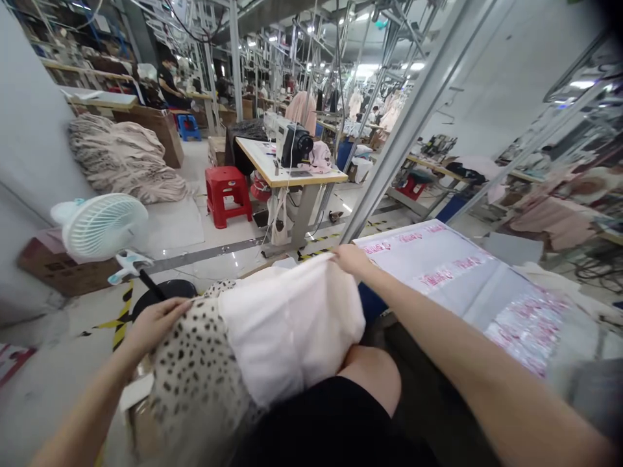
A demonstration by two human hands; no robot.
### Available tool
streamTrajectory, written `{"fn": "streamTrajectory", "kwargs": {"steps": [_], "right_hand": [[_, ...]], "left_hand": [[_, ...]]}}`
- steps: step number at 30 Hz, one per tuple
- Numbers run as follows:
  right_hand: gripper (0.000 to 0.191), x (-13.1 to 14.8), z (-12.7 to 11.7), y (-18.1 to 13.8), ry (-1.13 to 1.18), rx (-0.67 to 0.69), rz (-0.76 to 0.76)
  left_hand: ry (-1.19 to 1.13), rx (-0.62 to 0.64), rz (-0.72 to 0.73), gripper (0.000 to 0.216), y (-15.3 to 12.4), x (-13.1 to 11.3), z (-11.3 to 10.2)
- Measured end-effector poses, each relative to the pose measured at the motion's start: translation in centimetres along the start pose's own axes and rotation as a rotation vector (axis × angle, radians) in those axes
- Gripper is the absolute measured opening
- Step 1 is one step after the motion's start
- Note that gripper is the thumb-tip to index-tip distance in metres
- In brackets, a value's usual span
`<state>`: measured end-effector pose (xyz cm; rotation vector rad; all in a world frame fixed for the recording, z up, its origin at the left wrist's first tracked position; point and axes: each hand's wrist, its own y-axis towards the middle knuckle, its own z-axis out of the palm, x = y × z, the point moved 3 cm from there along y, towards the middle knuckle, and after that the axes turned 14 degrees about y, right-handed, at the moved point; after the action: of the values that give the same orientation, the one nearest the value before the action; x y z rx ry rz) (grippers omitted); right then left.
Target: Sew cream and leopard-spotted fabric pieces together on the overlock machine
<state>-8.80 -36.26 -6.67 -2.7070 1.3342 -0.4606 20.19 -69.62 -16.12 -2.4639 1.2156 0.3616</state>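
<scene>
A garment hangs stretched between my two hands, over my lap. Its left part is a pale spotted fabric (195,357) with dark dots, and its right part is a plain white fabric (287,318). Closed on the upper left edge of the spotted part is my left hand (160,319). My right hand (351,259) pinches the top right corner of the white part, away from my body. The lower end of the garment blurs near my dark clothing.
A table wrapped in printed plastic (438,259) stands at right. A white fan (104,227) is at left, before a fabric heap (126,155). Ahead are a red stool (228,198) and a sewing machine (294,144) on its table. A slanted metal post (403,123) rises beside them.
</scene>
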Motion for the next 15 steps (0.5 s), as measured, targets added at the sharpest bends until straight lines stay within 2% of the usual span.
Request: {"fn": "streamTrajectory", "kwargs": {"steps": [3, 6, 8, 11, 13, 15], "right_hand": [[0.040, 1.6, 5.5, 2.4, 0.055, -0.051, -0.025], [0.053, 1.2, 11.5, 0.3, 0.127, 0.006, -0.078], [0.048, -0.4, 14.5, -3.3, 0.168, 0.032, -0.081], [0.030, -3.9, 17.3, -10.4, 0.200, -0.016, 0.024], [0.035, -5.8, 18.5, -15.2, 0.211, -0.081, 0.107], [0.040, -6.8, 19.7, -19.3, 0.272, -0.196, 0.147]], "left_hand": [[0.094, -0.096, -0.147, 0.056, 6.3, 0.5, 2.8], [0.201, -0.127, -0.200, 0.070, 9.2, -0.6, 8.8], [0.251, -0.094, -0.153, 0.071, 9.2, -1.7, 13.8], [0.293, 0.007, -0.142, 0.072, 8.2, -2.1, 20.2], [0.315, 0.085, -0.163, 0.071, 8.0, -1.8, 22.5], [0.338, 0.148, -0.122, 0.069, 8.5, -1.5, 23.1]]}}
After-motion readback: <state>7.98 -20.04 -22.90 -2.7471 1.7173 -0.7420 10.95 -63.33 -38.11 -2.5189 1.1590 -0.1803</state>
